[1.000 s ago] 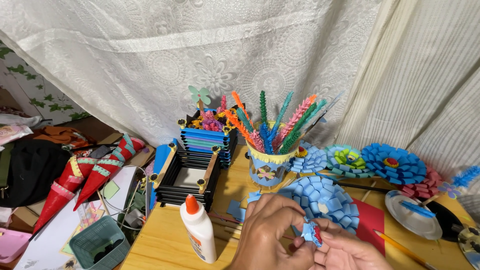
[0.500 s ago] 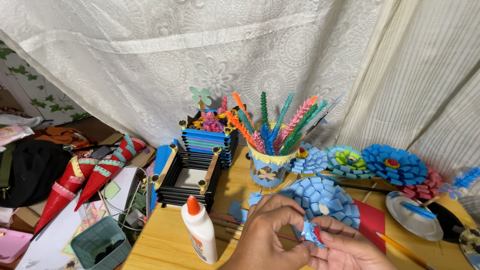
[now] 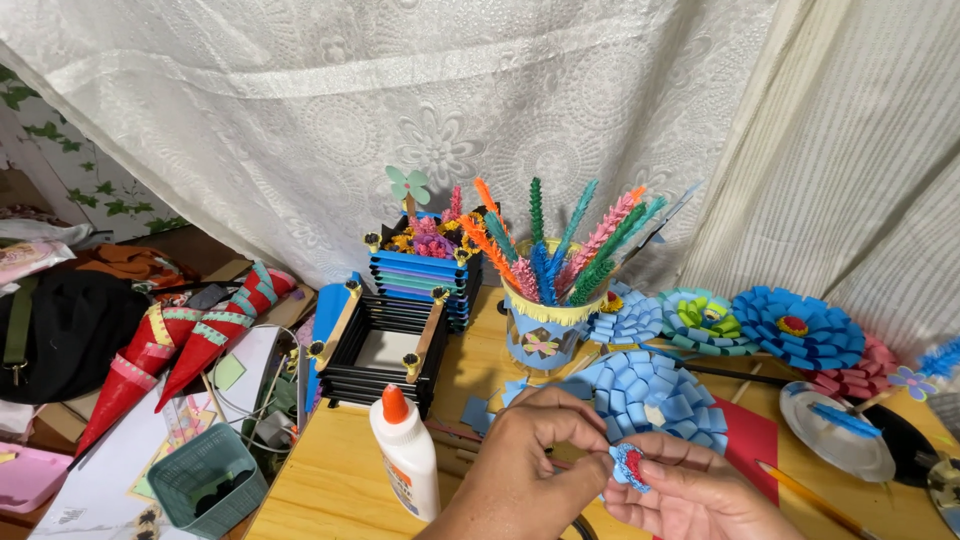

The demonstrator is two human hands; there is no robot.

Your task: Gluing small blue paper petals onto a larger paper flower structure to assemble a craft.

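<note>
A small blue paper rosette with a red centre sits pinched between the fingertips of both hands — the left hand curls over it from the left, fingers pressed together on its edge, while the right hand grips it from below with thumb and forefinger. Half a second ago the piece showed mostly blue and lay lower between the hands; now its red middle faces up. Just left stands a white glue bottle with an orange cap, on the yellow wooden surface. Behind lies a large blue paper flower, beyond it a decorated cup of paper stems — white lace curtain at the back.
</note>
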